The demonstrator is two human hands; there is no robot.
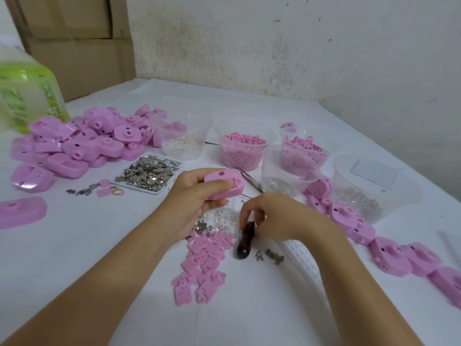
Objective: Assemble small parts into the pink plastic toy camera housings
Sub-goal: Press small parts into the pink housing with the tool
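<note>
Two forearms of mine reach in from the bottom edge, cut off before the elbows. Nearest me on the white table [74,258] lies a loose heap of flat pink plates [203,267], its far end running under my wrists. Just beyond, my right hand [282,218] curls down, fingertips pinching the top of a dark-handled tool [245,242]; its working end is hidden under my fingers. A few small metal bits [274,257] lie beside the handle, too small to identify. My left hand [192,196] grips one pink camera housing [224,186], thumb pressed along its near edge, the other fingers curled underneath and mostly out of sight. Behind it a tweezer-like metal tool [249,177] is partly covered. Further back sit a tray of silvery pieces [149,173] and clear tubs, one of them a tub of pink beads [245,148]. More housings are piled at the left [82,138] and strung along the right [374,236]. A green-labelled bottle [27,96], blurred and cropped, stands before cardboard boxes [74,33].
</note>
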